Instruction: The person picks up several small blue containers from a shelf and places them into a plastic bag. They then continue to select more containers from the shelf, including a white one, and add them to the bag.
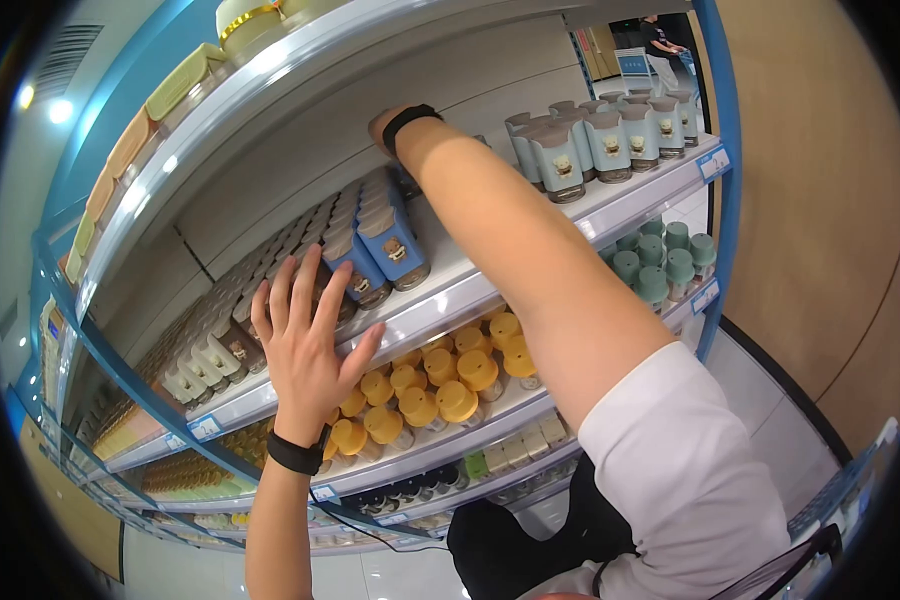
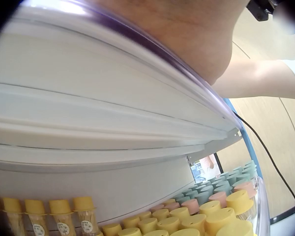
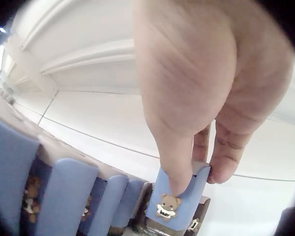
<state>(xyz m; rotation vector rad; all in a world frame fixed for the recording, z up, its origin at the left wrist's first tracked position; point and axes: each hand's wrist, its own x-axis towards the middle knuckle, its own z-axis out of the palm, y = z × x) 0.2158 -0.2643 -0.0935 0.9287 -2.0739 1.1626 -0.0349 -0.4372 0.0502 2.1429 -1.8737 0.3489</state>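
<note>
In the right wrist view my right hand (image 3: 201,83) pinches a blue bear-decorated container (image 3: 172,199) between thumb and fingers. The head view shows that hand (image 1: 385,122) reaching deep over the middle shelf, its fingers hidden behind the wrist and forearm. Beside it, at the shelf front, stand blue containers (image 1: 392,245) in rows. My left hand (image 1: 305,350) has its fingers spread in front of the shelf edge, by the brown-and-grey containers; whether it touches them I cannot tell. Only the base of the left hand (image 2: 187,44) shows in the left wrist view.
Pale-blue containers (image 1: 605,140) stand to the right on the same shelf. Yellow-capped bottles (image 1: 457,400) and green-capped ones (image 1: 678,265) fill the shelf below. A blue post (image 1: 722,200) bounds the rack. A person (image 1: 660,55) is in the background.
</note>
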